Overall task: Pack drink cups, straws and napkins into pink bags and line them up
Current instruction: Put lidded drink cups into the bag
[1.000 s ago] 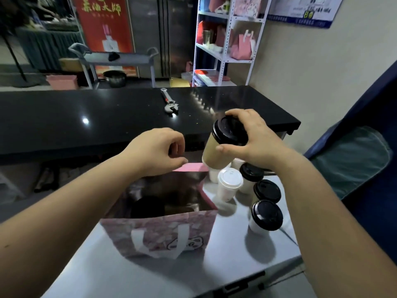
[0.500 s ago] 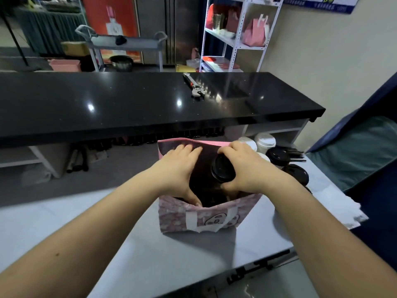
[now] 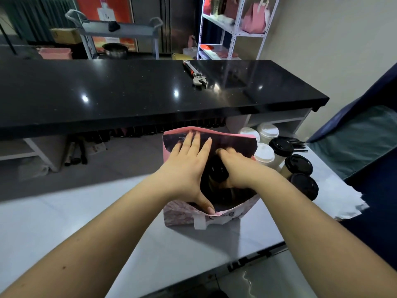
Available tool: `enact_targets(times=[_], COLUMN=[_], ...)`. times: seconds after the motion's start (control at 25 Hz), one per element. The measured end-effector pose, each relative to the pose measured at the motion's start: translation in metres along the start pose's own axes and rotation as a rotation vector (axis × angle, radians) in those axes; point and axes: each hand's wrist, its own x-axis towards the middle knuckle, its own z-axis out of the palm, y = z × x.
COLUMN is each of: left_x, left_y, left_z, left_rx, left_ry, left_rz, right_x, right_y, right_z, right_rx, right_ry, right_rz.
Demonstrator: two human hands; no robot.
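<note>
Lowered since half a second ago: held cup, now deeper inside the pink bag, with only its black lid showing.

Right hand: sunk further into the bag with the cup, fingers curled over the lid and gripping it.

Left hand: as before, spread wide across the bag's mouth, straight fingers pressed to the far wall's inner face, thumb on the near rim, grasping nothing.

Pink bag: upright on the white bench, mouth open, white handle on the near face.

Just right of the bag:
- three white-lidded cups, farther back
- three black-lidded cups, nearer
- black straws, behind these cups
- white paper sheets, beyond the cups

Beyond the bag: black bench, carrying a wrench.
</note>
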Motion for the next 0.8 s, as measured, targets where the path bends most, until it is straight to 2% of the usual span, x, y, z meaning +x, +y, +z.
enact_targets(times=[0.48, 0.8], left_x=[-0.006, -0.012], left_y=[-0.003, -0.004], left_z=[0.006, 0.012], left_rx=[0.057, 0.119], left_ry=[0.021, 0.006], left_rz=[-0.021, -0.065], right_x=[0.008, 0.005], right_y=[0.007, 0.005], right_z=[0.044, 0.084], right_rx=[0.089, -0.020], right_ry=[-0.161, -0.197], right_rz=[-0.014, -0.001])
